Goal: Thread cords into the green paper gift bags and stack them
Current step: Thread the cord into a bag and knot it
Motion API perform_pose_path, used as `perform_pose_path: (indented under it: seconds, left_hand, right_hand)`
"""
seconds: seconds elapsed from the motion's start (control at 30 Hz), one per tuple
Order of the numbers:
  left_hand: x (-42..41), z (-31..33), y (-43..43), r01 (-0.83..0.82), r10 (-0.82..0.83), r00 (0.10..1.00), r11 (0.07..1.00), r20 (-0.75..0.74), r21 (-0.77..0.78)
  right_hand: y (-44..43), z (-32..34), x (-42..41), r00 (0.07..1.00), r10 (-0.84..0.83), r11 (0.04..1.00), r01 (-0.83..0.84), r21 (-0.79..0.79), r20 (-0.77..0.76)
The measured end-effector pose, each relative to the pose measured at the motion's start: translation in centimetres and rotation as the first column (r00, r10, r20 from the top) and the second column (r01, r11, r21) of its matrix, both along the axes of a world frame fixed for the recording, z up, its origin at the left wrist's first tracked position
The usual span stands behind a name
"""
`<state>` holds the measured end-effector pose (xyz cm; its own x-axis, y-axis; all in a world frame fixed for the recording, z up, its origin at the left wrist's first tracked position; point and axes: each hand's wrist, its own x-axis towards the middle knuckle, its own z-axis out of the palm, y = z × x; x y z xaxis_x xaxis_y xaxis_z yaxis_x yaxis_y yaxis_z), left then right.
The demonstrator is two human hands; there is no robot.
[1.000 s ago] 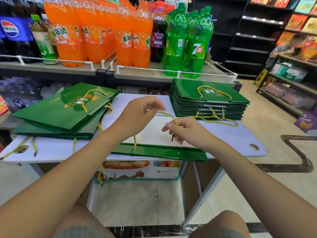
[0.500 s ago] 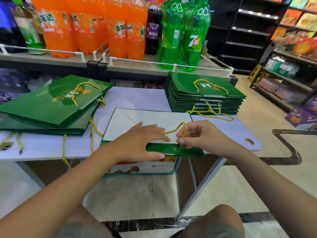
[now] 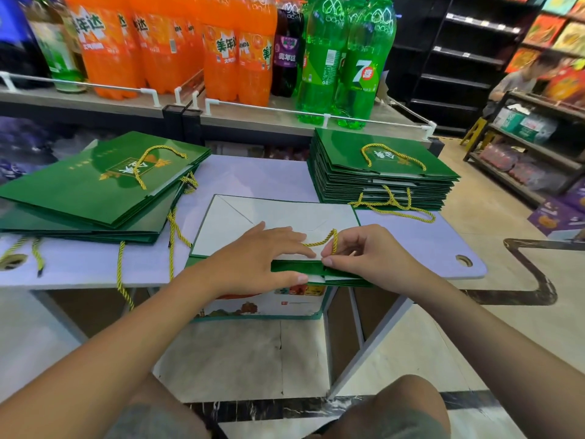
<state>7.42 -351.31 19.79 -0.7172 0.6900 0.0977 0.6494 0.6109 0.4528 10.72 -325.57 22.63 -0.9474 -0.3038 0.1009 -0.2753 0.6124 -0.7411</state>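
the bag [image 3: 275,213] in work lay flat at the near edge of the table [image 3: 427,248], between the two stacks, with its white inner face up and its green top band toward the person. the left hand [image 3: 253,258] rested flat on the bag, fingers straight and spread, thumb along the near green band; it pressed the bag down and gripped nothing. the right hand [image 3: 370,258] was narrow, thumb and forefinger pinching the yellow cord [image 3: 326,239] at the green band. the cord arched from the left fingertips over to the right fingers.

the left stack [image 3: 88,191] was loose and fanned, with several cords hanging over the table edge. the right stack [image 3: 380,172] was square and taller, cords trailing at its near side. a printed box [image 3: 262,305] stood under the table. orange bottles [image 3: 221,52] and green bottles [image 3: 364,58] stood on the shelf [image 3: 269,122] behind.
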Motion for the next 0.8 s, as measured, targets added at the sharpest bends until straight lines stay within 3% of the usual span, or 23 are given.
perform_pose_path:
  seconds: [0.37,0.5,0.57,0.63,0.73,0.8]
  left_hand:
    - [0.2,0.0,0.1,-0.039,0.038,0.999,0.998,0.032,0.045]
    - [0.2,-0.1,0.0,-0.049,0.047,0.998,0.997,0.038,0.057]
    - [0.3,-0.1,0.0,-0.052,0.049,0.998,0.997,0.045,0.064]
    - [0.4,-0.1,0.0,-0.062,0.058,0.997,0.995,0.055,0.082]
    - [0.6,-0.1,0.0,-0.082,0.074,0.995,0.989,0.068,0.12]
    - [0.7,-0.1,0.1,-0.085,0.077,0.995,0.988,0.063,0.131]
  right_hand:
    - [-0.5,1.1,-0.1,0.999,-0.035,0.999,0.036,-0.04,0.033]
    - [-1.0,1.5,0.2,0.998,-0.03,0.998,0.027,0.059,0.052]
    - [-1.0,1.7,0.5,0.999,-0.049,0.99,0.049,0.129,-0.007]
    - [-0.9,1.9,1.1,0.977,-0.122,0.972,0.154,0.178,-0.177]
    - [-1.5,2.2,3.4,0.867,-0.292,0.936,0.345,0.063,-0.404]
    - [-2.1,1.6,5.1,0.841,-0.375,0.904,0.424,0.046,-0.39]
